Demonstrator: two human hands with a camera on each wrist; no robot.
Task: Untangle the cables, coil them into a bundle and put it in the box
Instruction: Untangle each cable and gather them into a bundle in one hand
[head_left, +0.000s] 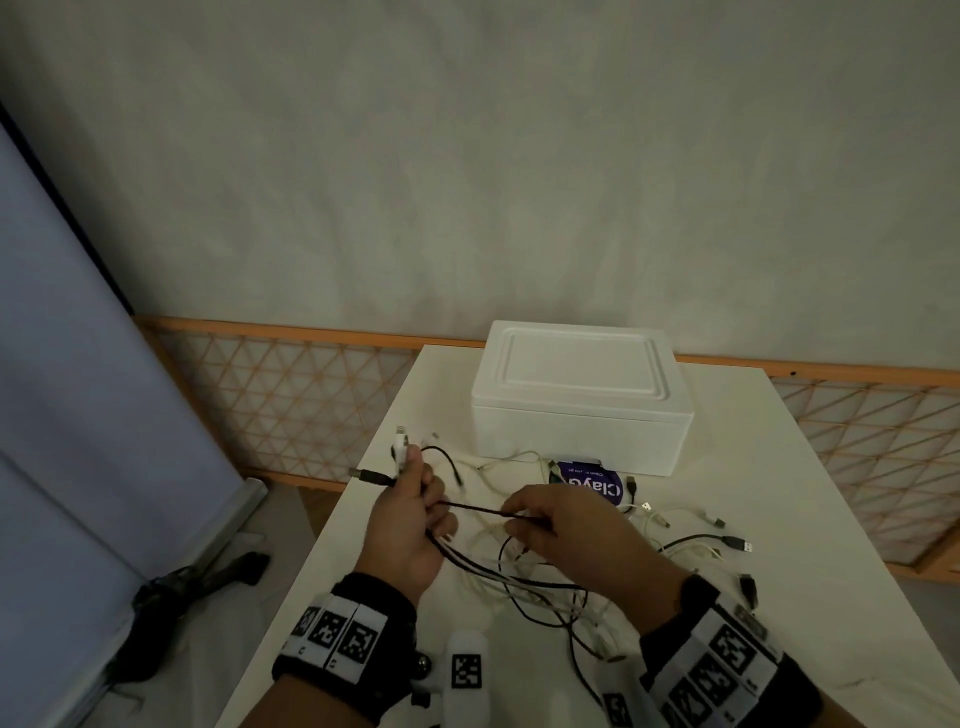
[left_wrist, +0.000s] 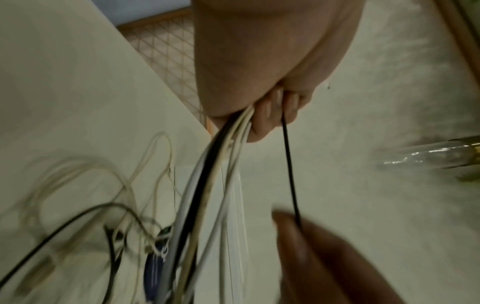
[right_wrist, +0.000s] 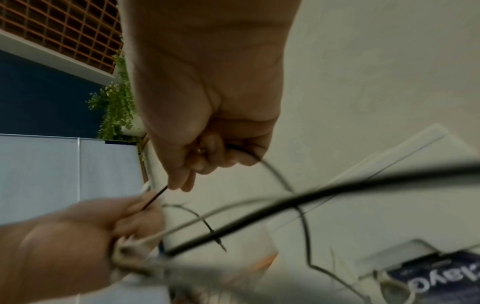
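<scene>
- Left hand (head_left: 410, 525): raised above the counter (head_left: 779, 519), fingers curled round a gathered bunch of black and white cables (head_left: 545, 582); several connector ends stick up out of the fist, one white plug (head_left: 400, 447) topmost and a dark USB plug (head_left: 370, 475) pointing left.
- Left wrist view: the strands leave the fist together, one thick black lead among pale ones, and run down toward the counter.
- Right hand (head_left: 566, 530): fingers closed in a pinch on a single thin black cable (head_left: 470, 508), which runs taut between the two hands.
- Right wrist view: the same thin strand passes out from the pinching fingertips (right_wrist: 179, 183) toward the left hand; this picture is blurred, so which fingers do the pinching is probably thumb and forefinger, not certain.
- The rest of the cables lie loose and tangled on the counter beneath and to the right of the hands, with plugs scattered at the right.
- Box (head_left: 582, 400): white, lid on, at the far side of the counter, behind the tangle.
- Dark blue packet (head_left: 595, 484) just in front of the box, touching the tangle; white lettering upside down to the head view, reads "Clay…", smaller line illegible.
- Both wrists carry black bands with square black-and-white coded markers.
</scene>
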